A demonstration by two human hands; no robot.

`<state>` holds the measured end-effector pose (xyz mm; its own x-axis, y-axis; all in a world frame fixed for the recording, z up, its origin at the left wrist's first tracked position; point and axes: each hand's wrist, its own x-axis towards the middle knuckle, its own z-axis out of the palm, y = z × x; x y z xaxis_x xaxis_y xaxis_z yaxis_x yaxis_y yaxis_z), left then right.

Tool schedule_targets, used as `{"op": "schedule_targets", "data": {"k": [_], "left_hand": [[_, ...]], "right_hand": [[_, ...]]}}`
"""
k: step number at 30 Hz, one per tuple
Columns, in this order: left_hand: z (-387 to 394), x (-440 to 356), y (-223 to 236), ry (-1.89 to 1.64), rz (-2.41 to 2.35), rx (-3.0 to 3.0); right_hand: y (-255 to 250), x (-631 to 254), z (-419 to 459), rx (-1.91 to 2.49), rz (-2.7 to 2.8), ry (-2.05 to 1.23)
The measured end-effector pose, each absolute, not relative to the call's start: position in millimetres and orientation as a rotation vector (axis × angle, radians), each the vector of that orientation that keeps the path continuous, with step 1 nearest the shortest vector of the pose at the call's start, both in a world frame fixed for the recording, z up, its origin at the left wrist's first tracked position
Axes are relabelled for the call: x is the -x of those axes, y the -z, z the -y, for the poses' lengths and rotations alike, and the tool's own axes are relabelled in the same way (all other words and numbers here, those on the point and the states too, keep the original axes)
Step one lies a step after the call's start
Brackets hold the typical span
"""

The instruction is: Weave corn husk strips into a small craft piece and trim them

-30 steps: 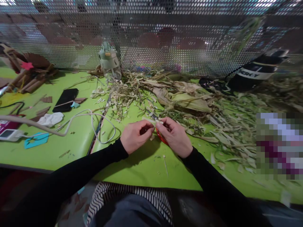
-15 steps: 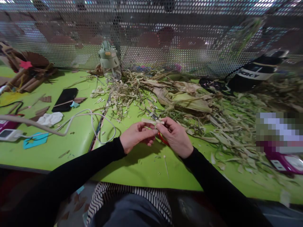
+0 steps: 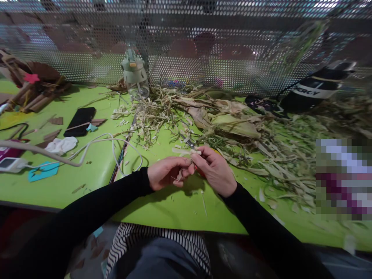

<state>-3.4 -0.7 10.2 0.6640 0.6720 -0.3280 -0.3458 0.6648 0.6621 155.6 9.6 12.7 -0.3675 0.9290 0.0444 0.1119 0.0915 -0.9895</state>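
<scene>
Both hands meet over the green table (image 3: 87, 182) near its front edge. My left hand (image 3: 167, 173) is curled, its fingers pinched on small pale bits of dried husk. My right hand (image 3: 215, 170) pinches a pale husk strip (image 3: 186, 151) that sticks out to the left of its fingertips. A red-handled pair of scissors shows under the right hand, its metal tip (image 3: 189, 143) pointing up-left. Whether the right hand grips the scissors I cannot tell.
A heap of dried corn husks (image 3: 229, 120) covers the table's middle and right. A green-lidded bottle (image 3: 135, 75) stands by the perforated metal screen (image 3: 186, 46). A black phone (image 3: 80, 121), white cable (image 3: 95, 145), white cloth (image 3: 61, 145) and cardboard pieces lie left.
My left hand has dropped lower and curled inwards, away from the strip. The right hand keeps the husk strip, which is now a little higher.
</scene>
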Motion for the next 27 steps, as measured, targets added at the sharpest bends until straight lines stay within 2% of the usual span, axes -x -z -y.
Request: {"op": "schedule_targets", "data": {"k": [6,13,18,22,27], "left_hand": [[-0.8,3.5,-2.3,-0.566,-0.476,-0.638],[-1.8,2.1,-3.9,-0.901,-0.899,-0.932],[-0.1,-3.3,-3.6,-0.927,-0.97,-0.941],[1.1,-3.8,-6.2,-0.904,-0.952,-0.939],[1.2,1.5,-8.7,-0.817,-0.848,-0.872]], "right_hand": [[-15.6,-156.4,-8.0,1.035,1.57,-1.432],[-15.5,-160.4,-13.4,1.137,1.586,-1.229],[-12.0,-159.1,-14.0,1.184,1.647,-1.171],[-11.1,-157.1,-12.7,1.144,1.635,-1.209],[-11.1,-157.4,-12.1,1.097,1.526,-1.409]]}}
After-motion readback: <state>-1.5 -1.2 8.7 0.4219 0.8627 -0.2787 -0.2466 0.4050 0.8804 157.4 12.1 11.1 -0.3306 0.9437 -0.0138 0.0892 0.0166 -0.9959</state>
